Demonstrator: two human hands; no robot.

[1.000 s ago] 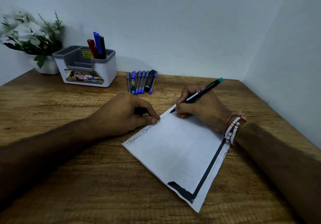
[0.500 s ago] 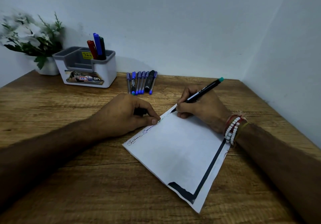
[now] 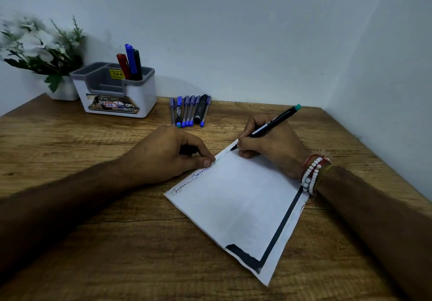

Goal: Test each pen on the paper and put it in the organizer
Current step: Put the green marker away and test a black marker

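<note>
A white sheet of paper [image 3: 236, 205] lies tilted on the wooden desk, with handwriting along its upper left edge. My right hand [image 3: 271, 146] grips a black pen with a green end [image 3: 273, 122], its tip touching the paper's top edge. My left hand [image 3: 168, 153] is curled around a small dark object, probably the pen's cap [image 3: 188, 150], and its thumb presses on the paper's edge. A row of several pens [image 3: 190, 110] lies near the wall. The white and grey organizer [image 3: 117, 90] at the back left holds a red, a blue and a black pen [image 3: 129, 62].
A white pot with white flowers and green leaves [image 3: 42, 53] stands behind the organizer at the far left. Walls close the desk at the back and right. The wooden desk [image 3: 93, 242] extends toward me on the left.
The pen tip has shifted slightly along the paper's top edge while writing. My left hand stays in place.
</note>
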